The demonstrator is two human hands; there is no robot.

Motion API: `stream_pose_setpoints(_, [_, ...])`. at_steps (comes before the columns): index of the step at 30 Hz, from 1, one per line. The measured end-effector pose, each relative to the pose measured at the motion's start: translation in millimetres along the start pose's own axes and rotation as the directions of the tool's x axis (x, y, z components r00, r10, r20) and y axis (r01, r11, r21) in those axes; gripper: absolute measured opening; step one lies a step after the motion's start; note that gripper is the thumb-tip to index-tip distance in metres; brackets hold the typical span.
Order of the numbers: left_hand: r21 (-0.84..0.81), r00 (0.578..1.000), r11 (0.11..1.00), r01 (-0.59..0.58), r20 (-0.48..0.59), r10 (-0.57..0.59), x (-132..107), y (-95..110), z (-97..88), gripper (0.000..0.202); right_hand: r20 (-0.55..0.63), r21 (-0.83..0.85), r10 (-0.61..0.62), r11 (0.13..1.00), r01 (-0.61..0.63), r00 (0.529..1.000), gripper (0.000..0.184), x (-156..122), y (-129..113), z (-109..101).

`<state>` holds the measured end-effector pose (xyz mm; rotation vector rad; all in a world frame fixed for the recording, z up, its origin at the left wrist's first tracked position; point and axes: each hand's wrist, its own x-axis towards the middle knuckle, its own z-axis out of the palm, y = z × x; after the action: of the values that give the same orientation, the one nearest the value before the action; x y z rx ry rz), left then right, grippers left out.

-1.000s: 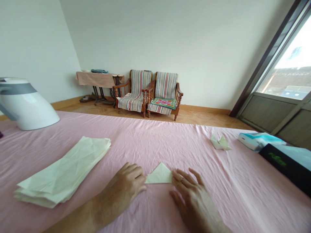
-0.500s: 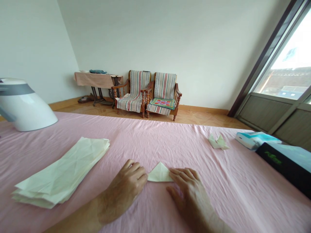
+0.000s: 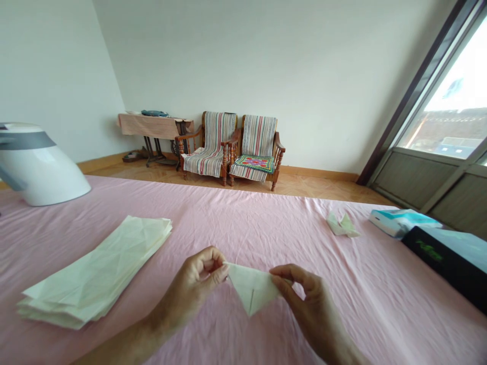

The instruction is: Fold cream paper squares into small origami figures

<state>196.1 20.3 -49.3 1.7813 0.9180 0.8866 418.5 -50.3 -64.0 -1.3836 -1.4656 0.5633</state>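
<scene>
A small piece of pale folded paper (image 3: 251,286), triangular with its point toward me, is stretched between my hands just over the pink cloth. My left hand (image 3: 200,274) pinches its left corner between thumb and fingers. At the opposite corner, my right hand (image 3: 304,294) grips it the same way. A dark line of a crease or slit runs up from the lower point. To the left lies a stack of creased pale paper sheets (image 3: 101,271). A folded paper figure (image 3: 343,225) with raised points sits farther off to the right.
The pink tablecloth (image 3: 213,218) is wrinkled. A white and grey kettle (image 3: 49,170) stands at the left. On the right are a blue and white tissue pack (image 3: 401,222) and a black box (image 3: 437,258). Two wooden armchairs (image 3: 279,152) stand beyond the table.
The folded paper, flat on the cloth with its point away from me, is now lifted and turned with its point toward me. Both hands have gone from resting beside it to pinching its corners.
</scene>
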Motion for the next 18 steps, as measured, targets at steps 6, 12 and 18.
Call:
stream_pose_setpoints(6, [0.330, 0.998, 0.943, 0.042, -0.064, -0.022, 3, -9, 8.2, 0.012, 0.018, -0.290, 0.034, 0.957, -0.027, 0.999, 0.017, 4, 21, 7])
stream_pose_setpoints(12, [0.549, 0.996, 0.834, -0.043, -0.037, 0.076, 5, -16, 7.6, 0.008, 0.074, -0.411, -0.016, 0.911, 0.046, 0.997, 0.018, 6, 26, 9])
stream_pose_setpoints(18, [0.449, 0.959, 0.849, -0.279, 0.164, 0.229, 8, -15, -3.5, 0.025, 0.086, -0.394, -0.047, 0.916, 0.078, 0.995, 0.022, 9, 31, 6])
